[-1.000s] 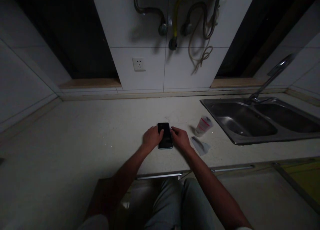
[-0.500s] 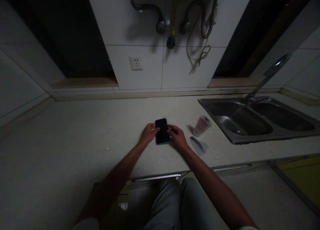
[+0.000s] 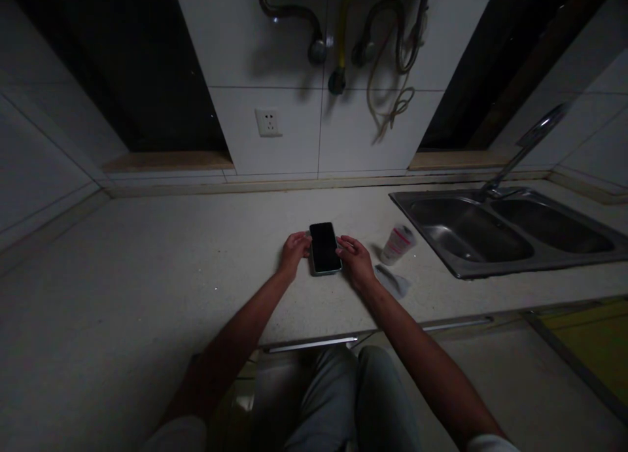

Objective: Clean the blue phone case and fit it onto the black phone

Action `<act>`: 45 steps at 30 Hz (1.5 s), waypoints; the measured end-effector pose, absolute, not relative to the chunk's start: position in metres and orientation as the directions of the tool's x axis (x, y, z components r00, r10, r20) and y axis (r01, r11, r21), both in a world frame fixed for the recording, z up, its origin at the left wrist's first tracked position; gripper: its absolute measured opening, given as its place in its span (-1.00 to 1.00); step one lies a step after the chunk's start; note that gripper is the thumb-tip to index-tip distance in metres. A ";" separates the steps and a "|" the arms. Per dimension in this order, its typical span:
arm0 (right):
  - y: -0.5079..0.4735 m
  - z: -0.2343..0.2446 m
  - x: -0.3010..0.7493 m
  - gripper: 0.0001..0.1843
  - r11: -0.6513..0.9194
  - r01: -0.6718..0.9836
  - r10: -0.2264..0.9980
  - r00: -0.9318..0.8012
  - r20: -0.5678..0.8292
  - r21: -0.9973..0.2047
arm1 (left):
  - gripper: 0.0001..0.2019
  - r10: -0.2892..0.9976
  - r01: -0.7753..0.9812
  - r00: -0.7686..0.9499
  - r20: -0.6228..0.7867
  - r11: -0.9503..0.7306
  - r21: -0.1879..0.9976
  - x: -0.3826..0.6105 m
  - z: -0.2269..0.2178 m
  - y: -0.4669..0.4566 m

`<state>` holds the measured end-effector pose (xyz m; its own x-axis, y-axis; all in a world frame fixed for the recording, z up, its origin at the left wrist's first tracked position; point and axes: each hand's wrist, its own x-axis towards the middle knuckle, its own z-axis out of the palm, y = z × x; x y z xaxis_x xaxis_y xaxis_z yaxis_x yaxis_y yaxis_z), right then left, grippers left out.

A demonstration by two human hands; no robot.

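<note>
A black smartphone (image 3: 324, 248) lies flat on the pale countertop (image 3: 147, 275), screen up, its long side pointing toward the wall. My left hand (image 3: 294, 254) presses its fingers against the phone's left edge. On the opposite side, the fingertips of my right hand (image 3: 356, 262) meet the right edge. The two hands hold the phone between them. To the right of my right hand stand a translucent plastic cup with a red label (image 3: 397, 244) and a crumpled grey film or wrapper (image 3: 392, 282).
A double stainless steel sink (image 3: 461, 229) with a tall faucet (image 3: 524, 148) is set into the counter on the right. Above the counter's back edge, a white wall socket (image 3: 268, 122) sits below several hoses (image 3: 373, 40). My knees are under the front edge.
The phone has slid away from me across the counter, between both hands. My hands have spread slightly, showing more of its screen. The view has shifted a little.
</note>
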<state>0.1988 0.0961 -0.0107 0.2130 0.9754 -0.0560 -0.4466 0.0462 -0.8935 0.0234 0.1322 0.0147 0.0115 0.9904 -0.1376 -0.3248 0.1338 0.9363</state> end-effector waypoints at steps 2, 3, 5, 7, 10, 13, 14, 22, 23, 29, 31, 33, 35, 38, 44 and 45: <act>0.094 -0.006 0.196 -0.40 0.034 -0.467 0.984 0.172 -0.053 -0.884 | -0.67 0.967 -0.475 0.174 -0.186 0.248 0.845 0.026 0.018 0.132; 0.094 -0.005 0.194 -0.40 0.028 -0.463 0.989 0.141 -0.042 -0.886 | -0.66 0.934 -0.514 0.281 -0.222 0.342 0.787 0.027 0.019 0.132; 0.091 -0.001 0.189 -0.42 0.030 -0.422 0.996 0.091 -0.009 -0.906 | -0.65 0.849 -0.530 0.445 -0.287 0.507 0.679 0.028 0.022 0.129; 0.088 0.003 0.184 -0.48 0.056 -0.332 0.996 0.086 0.028 -0.942 | -0.64 0.797 -0.528 0.510 -0.325 0.587 0.614 0.027 0.023 0.128; 0.082 0.009 0.185 -0.59 0.179 -0.063 0.968 0.188 0.164 -0.982 | -0.62 0.769 -0.537 0.543 -0.337 0.626 0.565 0.025 0.023 0.127; 0.081 0.013 0.193 -0.65 0.296 0.163 0.888 0.316 0.334 -0.941 | -0.65 0.762 -0.577 0.557 -0.330 0.641 0.506 0.024 0.022 0.127; 0.082 0.012 0.197 -0.66 0.301 0.164 0.875 0.344 0.340 -0.940 | -0.67 0.765 -0.592 0.552 -0.331 0.639 0.491 0.023 0.022 0.127; 0.086 -0.001 0.196 -0.71 0.222 0.121 0.947 0.210 0.244 -0.967 | -0.62 0.751 -0.552 0.561 -0.348 0.652 0.520 0.020 0.029 0.127; 0.084 0.000 0.194 -0.72 0.237 0.176 0.948 0.173 0.267 -0.955 | -0.60 0.749 -0.544 0.566 -0.343 0.653 0.527 0.020 0.029 0.127; 0.077 0.005 0.192 -0.72 0.288 0.366 0.946 0.034 0.322 -0.885 | -0.51 0.735 -0.535 0.580 -0.351 0.669 0.516 0.021 0.026 0.128; 0.078 0.004 0.193 -0.72 0.284 0.366 0.947 0.038 0.319 -0.886 | -0.49 0.729 -0.532 0.585 -0.356 0.676 0.510 0.021 0.025 0.130; 0.078 0.003 0.194 -0.72 0.274 0.359 0.950 0.045 0.310 -0.892 | -0.46 0.732 -0.534 0.577 -0.361 0.673 0.512 0.021 0.024 0.132; 0.079 0.002 0.194 -0.72 0.270 0.368 0.951 0.045 0.307 -0.890 | -0.44 0.747 -0.545 0.556 -0.366 0.659 0.518 0.022 0.022 0.134; 0.079 0.001 0.195 -0.71 0.282 0.397 0.947 0.032 0.321 -0.873 | -0.38 0.758 -0.542 0.537 -0.371 0.647 0.537 0.023 0.019 0.135; 0.077 0.004 0.191 -0.70 0.283 0.334 0.952 0.015 0.305 -0.899 | -0.20 0.782 -0.567 0.515 -0.350 0.617 0.545 0.023 0.019 0.135; 0.077 0.005 0.190 -0.69 0.269 0.301 0.957 0.028 0.290 -0.915 | -0.20 0.789 -0.581 0.507 -0.348 0.611 0.539 0.024 0.019 0.136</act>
